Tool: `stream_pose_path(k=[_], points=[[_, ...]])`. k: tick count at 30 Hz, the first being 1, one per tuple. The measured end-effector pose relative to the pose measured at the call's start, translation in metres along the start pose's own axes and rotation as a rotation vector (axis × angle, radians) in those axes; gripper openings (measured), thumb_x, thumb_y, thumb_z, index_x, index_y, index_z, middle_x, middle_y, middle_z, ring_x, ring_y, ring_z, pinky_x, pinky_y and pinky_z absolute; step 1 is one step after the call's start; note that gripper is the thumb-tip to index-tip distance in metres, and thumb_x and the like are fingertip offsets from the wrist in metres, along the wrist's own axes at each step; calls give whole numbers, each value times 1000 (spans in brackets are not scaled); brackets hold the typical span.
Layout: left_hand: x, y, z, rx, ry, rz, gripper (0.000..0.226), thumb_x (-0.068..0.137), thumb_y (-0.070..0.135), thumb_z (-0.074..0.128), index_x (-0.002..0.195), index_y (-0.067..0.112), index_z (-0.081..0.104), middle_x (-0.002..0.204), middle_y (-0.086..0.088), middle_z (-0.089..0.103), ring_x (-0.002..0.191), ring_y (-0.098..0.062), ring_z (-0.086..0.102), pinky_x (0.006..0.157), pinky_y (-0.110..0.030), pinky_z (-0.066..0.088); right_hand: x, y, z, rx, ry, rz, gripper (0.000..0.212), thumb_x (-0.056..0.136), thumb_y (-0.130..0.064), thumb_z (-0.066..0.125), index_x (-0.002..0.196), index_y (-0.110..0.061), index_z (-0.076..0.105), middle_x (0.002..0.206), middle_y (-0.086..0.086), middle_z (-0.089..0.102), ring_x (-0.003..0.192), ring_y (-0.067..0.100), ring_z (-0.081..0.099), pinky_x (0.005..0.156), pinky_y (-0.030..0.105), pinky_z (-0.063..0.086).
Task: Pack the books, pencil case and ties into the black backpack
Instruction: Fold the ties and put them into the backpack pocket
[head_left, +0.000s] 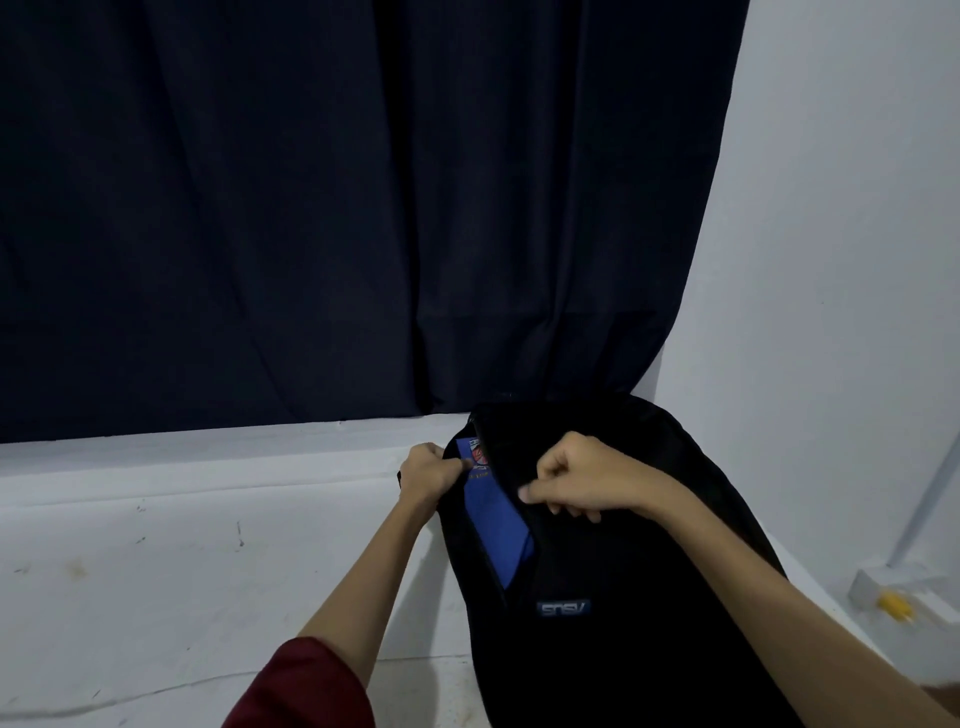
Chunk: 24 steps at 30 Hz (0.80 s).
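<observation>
— Backpack (623, 545) lies lower right of the frame on the white floor (182, 545), a blue book (498, 525) showing in its opening.

— Hands?

— Left hand (428, 470) grips the opening's edge; right hand (582, 480) pinches the flap.

— Risk?

— The protruding book could likely snag the zip.

backpack (613, 571): black, lay flat on the white surface, main opening unzipped along its left side
book (498, 519): blue cover, tucked inside the opening, partly showing
</observation>
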<state>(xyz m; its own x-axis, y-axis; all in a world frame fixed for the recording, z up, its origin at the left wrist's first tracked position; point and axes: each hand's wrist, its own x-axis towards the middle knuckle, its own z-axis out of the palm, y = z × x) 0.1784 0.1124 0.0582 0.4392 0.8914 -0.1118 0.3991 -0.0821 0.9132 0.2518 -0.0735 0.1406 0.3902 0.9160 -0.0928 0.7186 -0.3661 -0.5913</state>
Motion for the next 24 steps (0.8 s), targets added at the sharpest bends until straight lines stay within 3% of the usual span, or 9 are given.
stream_pose_path(k=[2, 4, 7, 10, 14, 24], points=[[0, 2, 2, 8, 17, 12, 34, 77, 16, 72, 66, 15, 40, 67, -1, 50, 62, -13, 47, 52, -25, 39, 12, -9, 9, -238, 204, 31, 45, 79, -55, 64, 57, -19, 49, 61, -8, 55, 61, 13, 54, 61, 25, 41], [4, 0, 1, -7, -34, -14, 31, 80, 20, 72, 70, 14, 42, 73, -2, 53, 67, -16, 50, 57, -28, 44, 21, -15, 24, -452, 307, 18, 44, 78, -62, 60, 73, -19, 54, 80, -3, 60, 82, 20, 60, 68, 28, 41], [3, -5, -11, 6, -182, -64, 29, 88, 29, 64, 75, 14, 43, 75, -4, 53, 65, -17, 50, 55, -26, 43, 29, -17, 39, -610, 316, -14, 29, 88, -37, 56, 100, -11, 57, 103, 6, 64, 96, 26, 61, 68, 28, 37], [3, -12, -26, 93, -122, 31, 33, 91, 21, 60, 68, 14, 38, 68, -4, 49, 56, -15, 44, 42, -20, 37, 33, -13, 42, -528, 340, -56, 16, 90, -26, 51, 84, -12, 51, 88, 5, 60, 87, 26, 60, 65, 28, 36], [4, -13, -46, 161, 66, 165, 33, 88, 11, 58, 63, 12, 36, 61, -5, 49, 50, -18, 47, 44, -24, 40, 42, -19, 40, -302, 270, -92, 35, 86, -21, 53, 58, -15, 33, 58, -3, 41, 59, 17, 46, 54, 28, 35], [14, -25, -107, 203, 138, 198, 37, 86, 5, 59, 59, 10, 36, 57, -9, 50, 43, -19, 41, 43, -21, 32, 64, -60, 67, 36, 295, -220, 39, 85, -15, 55, 56, -16, 29, 50, -5, 33, 52, 11, 34, 58, 28, 35]])
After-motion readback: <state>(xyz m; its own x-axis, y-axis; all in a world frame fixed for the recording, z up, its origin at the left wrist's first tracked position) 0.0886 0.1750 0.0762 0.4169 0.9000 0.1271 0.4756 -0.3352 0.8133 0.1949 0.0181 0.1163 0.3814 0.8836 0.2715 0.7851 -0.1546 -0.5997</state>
